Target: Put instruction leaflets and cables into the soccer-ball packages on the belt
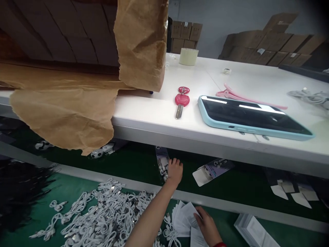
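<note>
- At the open narrow box (161, 155) on the dark green belt (138, 161): left hand (175, 171), fingers bent beside the box's lower end; impossible to tell whether clamped or apart.
- Inside that box: white item with black markings, partly visible.
- Clamped on the edge of a white leaflet (189, 212), over further leaflets below the belt: right hand (207, 227).
- Right of the left hand, on the belt: purple box (216, 168), white end flap open; contents hidden.
- Upper left, on the white shelf: large carton (142, 44), torn flap hanging, packed with rows of shaded blocks.
- Left of the leaflets: heaped white cables (113, 216).
</note>
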Tool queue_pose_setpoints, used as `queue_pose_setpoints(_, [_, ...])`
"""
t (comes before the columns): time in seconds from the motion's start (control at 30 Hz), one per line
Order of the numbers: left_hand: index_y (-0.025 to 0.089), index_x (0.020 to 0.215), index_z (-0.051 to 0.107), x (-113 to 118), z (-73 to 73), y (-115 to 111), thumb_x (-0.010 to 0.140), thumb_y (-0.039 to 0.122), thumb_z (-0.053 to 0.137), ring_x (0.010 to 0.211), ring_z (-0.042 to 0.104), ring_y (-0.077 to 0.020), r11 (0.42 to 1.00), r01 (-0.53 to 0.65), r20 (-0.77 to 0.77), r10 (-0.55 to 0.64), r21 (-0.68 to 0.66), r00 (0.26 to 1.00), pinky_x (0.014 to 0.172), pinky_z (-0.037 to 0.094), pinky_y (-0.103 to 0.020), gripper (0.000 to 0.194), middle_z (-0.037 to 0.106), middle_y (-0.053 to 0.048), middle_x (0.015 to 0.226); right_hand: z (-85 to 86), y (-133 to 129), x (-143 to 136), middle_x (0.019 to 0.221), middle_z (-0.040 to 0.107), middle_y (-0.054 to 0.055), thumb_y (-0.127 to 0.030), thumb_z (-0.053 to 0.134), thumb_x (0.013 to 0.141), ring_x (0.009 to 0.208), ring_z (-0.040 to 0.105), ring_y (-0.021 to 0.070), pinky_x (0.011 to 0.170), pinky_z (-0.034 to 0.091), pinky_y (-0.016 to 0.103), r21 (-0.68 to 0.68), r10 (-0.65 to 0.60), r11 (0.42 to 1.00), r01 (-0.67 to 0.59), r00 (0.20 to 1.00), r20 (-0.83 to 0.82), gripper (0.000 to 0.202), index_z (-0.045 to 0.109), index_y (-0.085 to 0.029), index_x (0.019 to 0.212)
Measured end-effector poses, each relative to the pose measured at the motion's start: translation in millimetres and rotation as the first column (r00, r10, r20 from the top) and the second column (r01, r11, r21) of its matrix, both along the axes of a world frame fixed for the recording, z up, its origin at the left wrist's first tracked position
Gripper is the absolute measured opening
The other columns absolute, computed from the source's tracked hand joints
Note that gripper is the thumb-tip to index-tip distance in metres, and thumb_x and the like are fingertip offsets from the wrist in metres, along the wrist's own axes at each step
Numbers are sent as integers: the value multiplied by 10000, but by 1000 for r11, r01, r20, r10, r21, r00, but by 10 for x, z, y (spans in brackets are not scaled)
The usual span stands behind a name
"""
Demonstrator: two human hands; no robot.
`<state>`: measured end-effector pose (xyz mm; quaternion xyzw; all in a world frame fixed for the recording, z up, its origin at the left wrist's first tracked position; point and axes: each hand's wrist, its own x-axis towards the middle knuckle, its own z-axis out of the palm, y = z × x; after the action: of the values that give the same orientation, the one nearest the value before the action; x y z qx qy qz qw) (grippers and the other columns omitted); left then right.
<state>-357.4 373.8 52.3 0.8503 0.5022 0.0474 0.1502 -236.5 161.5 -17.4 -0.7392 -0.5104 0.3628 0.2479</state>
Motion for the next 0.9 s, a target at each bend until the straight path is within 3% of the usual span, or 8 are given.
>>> queue_pose_setpoints(0.1, [138,893,659,319,-55,110,813,188,640,1089,536,-249,995,-10,-98,0,-100,995,1017,328,-497,96,656,-81,1015,135,25,70,792,691,58,-569,448,801,753,664,229,669,488,272,-98,-7,995,1,998,-63,379,619,-249,914])
queue_pose_setpoints(0.2, [137,890,640,369,-44,183,841,286,631,979,594,-214,989,-4,-113,-13,-149,994,944,413,-479,157,663,-48,954,208,-31,173,651,663,24,-649,481,754,611,644,220,577,471,260,-193,-122,977,93,982,-145,439,624,-271,924])
queue_pose_setpoints(0.33, [171,988,648,6,71,152,899,266,532,976,607,-225,994,-9,-24,6,-111,1000,900,428,-419,174,678,-74,966,167,-176,294,564,613,4,-734,502,686,535,586,202,477,416,252,-277,-428,892,357,864,-264,562,599,-252,959])
queue_pose_setpoints(0.43, [213,1074,628,-391,147,19,971,297,352,998,599,-220,992,-107,51,110,-68,993,845,439,-358,307,674,-82,1007,107,-239,350,606,604,-8,-746,525,658,448,479,147,405,337,243,-345,-576,812,471,743,-340,633,560,-241,1037])
queue_pose_setpoints(0.53, [216,1086,617,-696,146,-157,986,319,264,999,591,-210,972,-227,104,233,-64,967,777,455,-311,381,657,-73,1055,101,-210,374,612,573,-30,-697,614,629,420,381,102,407,304,240,-357,-523,847,393,732,-435,614,571,-238,1035])
queue_pose_setpoints(0.67, [217,1058,635,-848,69,-319,984,337,269,922,619,-194,941,-319,155,334,-113,930,719,474,-275,392,662,-60,999,157,-108,282,589,520,-41,-660,605,686,451,370,110,443,310,256,-305,-403,910,280,768,-498,543,598,-222,1008])
queue_pose_setpoints(0.77, [214,1100,625,-803,35,-355,986,329,252,896,623,-188,930,-338,191,361,-142,913,708,487,-274,407,656,-65,1005,178,-61,156,606,520,-34,-648,569,732,477,393,124,477,336,271,-253,-340,937,241,796,-501,528,603,-204,1016])
queue_pose_setpoints(0.9, [232,1096,634,-549,47,-309,971,309,303,1002,582,-200,957,-243,243,277,-161,930,795,485,-287,362,638,-57,1069,208,-53,69,514,440,-49,-664,529,745,502,449,167,499,375,286,-233,-324,940,248,862,-389,552,624,-189,1009])
